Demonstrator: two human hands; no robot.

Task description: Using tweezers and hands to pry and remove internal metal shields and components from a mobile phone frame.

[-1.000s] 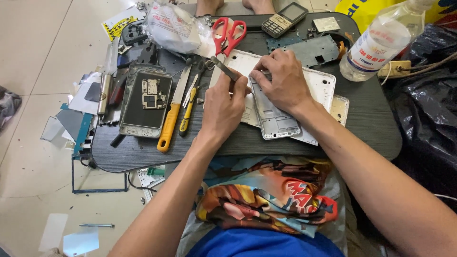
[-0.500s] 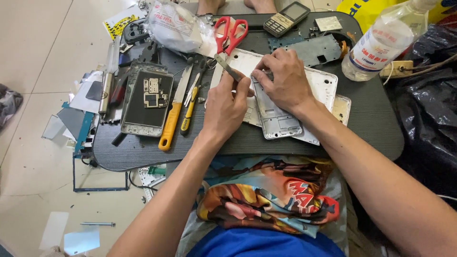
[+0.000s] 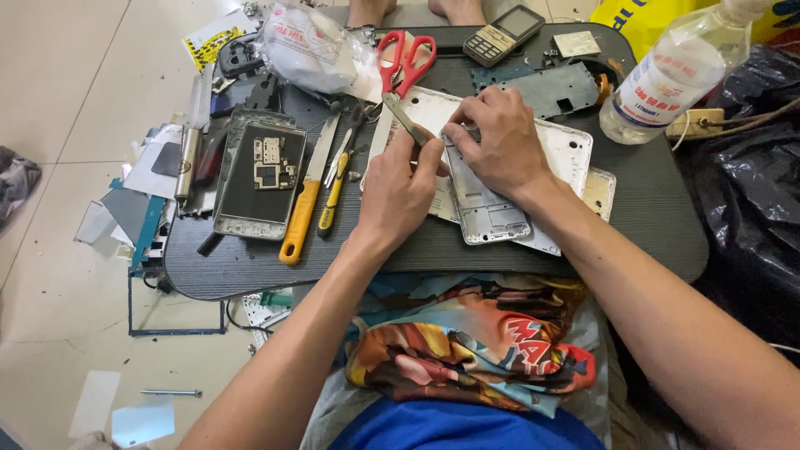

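Note:
My left hand grips a pair of metal tweezers, their tips pointing up and left toward the red scissors. My right hand presses down on a silver phone frame that lies on a white tablet back cover. The two hands almost touch above the top end of the frame. All of this sits on a dark oval lap table over my legs.
A phone chassis with circuit board, a yellow-handled knife and a small screwdriver lie left. Red scissors, a keypad phone, a plastic bag and a clear bottle stand behind. Scraps litter the floor.
The tweezers' tips have shifted slightly up and left. Both hands stay over the silver frame, otherwise almost still.

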